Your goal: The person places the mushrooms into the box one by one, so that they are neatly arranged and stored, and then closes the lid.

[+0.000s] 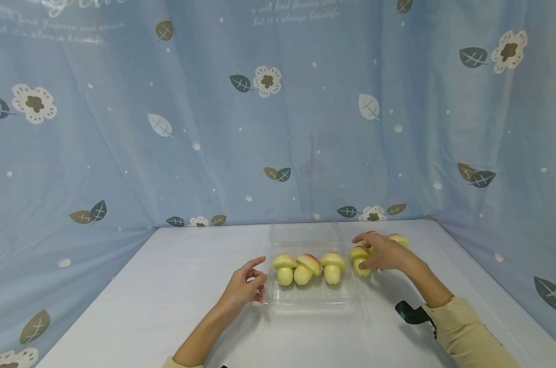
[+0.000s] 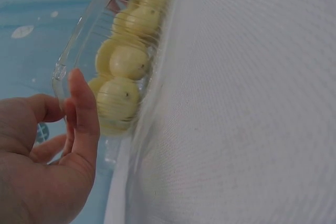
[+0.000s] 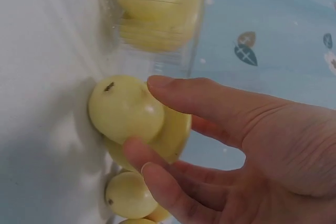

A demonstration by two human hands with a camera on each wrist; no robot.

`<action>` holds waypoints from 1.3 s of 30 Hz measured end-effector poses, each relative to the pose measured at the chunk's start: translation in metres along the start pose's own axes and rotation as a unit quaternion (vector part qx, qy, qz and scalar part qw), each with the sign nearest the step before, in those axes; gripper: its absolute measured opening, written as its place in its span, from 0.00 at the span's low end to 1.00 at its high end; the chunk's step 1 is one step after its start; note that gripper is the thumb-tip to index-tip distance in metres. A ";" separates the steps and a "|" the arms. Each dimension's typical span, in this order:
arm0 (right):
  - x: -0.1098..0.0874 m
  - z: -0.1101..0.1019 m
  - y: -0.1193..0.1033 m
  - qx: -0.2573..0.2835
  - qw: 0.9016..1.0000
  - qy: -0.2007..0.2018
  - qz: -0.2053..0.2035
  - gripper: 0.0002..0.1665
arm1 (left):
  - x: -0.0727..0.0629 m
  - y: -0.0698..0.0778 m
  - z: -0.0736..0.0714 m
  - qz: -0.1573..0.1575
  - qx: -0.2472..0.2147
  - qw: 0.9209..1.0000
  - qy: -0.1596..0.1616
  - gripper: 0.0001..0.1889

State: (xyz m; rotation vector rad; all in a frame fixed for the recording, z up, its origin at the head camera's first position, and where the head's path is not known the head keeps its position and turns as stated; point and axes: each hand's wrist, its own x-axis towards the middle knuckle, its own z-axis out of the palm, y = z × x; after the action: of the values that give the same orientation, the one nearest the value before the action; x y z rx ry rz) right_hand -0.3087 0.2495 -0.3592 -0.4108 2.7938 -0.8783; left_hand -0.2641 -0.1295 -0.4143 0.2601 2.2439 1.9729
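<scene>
A clear plastic box (image 1: 310,296) holds three pale yellow, mushroom-shaped pieces with reddish caps, such as the middle mushroom (image 1: 304,271). My left hand (image 1: 243,286) is at the box's left side. In the left wrist view its fingertips touch the clear rim, and the rest of the fingers are loosely bent. To the right of the box, my right hand (image 1: 384,253) has thumb and fingers round another yellow mushroom (image 3: 126,108), with fingertips on its rounded stem. This mushroom rests on the white tabletop, its cap partly hidden by the fingers.
Further yellow mushrooms (image 1: 399,240) lie behind and beside the right hand, partly covered by it. A clear lid-like panel (image 1: 305,232) stretches behind the box. A blue patterned curtain (image 1: 305,128) encloses the white table (image 1: 204,266). A black device (image 1: 411,313) sits at the right wrist.
</scene>
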 end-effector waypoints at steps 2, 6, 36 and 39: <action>0.000 0.003 0.002 -0.011 1.000 0.000 -0.006 0.39 | 0.000 0.000 0.000 -0.001 -0.001 1.000 0.000 0.30; -0.001 0.006 0.003 -0.030 0.999 0.008 -0.020 0.38 | 0.000 -0.001 0.001 0.000 -0.002 1.000 0.001 0.30; 0.007 0.011 0.010 -0.081 0.995 0.014 -0.061 0.42 | 0.000 0.000 0.000 0.000 0.000 1.000 0.000 0.31; 0.006 0.011 0.009 -0.070 0.996 0.010 -0.056 0.43 | 0.001 0.000 0.000 0.000 -0.001 1.000 0.000 0.31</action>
State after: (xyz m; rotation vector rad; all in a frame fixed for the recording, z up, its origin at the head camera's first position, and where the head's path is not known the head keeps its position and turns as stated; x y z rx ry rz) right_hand -0.3136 0.2485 -0.3741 -0.5869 2.8849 -0.7151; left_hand -0.2645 -0.1292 -0.4143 0.2592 2.2419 1.9760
